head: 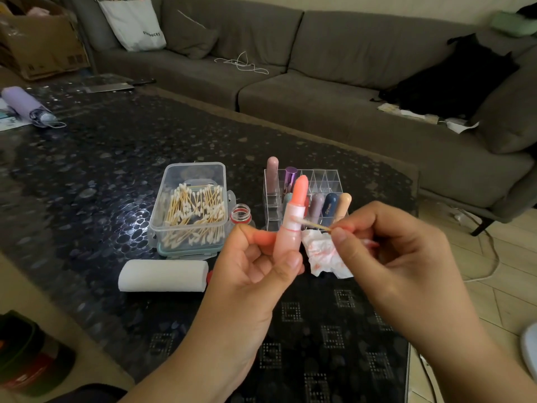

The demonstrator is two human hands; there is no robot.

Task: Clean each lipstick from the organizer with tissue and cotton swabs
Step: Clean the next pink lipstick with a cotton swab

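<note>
left hand [261, 257] grips open lipstick [293, 222] upright above desk [87, 170] | right hand [386, 245] pinches cotton swab [312, 224], tissue [322, 253] tucked beneath | swab tip at collar | tip: rotate tube slowly, light pressure, avoid the bullet

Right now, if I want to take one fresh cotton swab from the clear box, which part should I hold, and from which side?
Pinch a cotton swab by the middle of its wooden stem, reaching down from above. The clear box is open only at the top, and the swabs lie flat in a heap, so a stem grip keeps both cotton tips clean.
</note>
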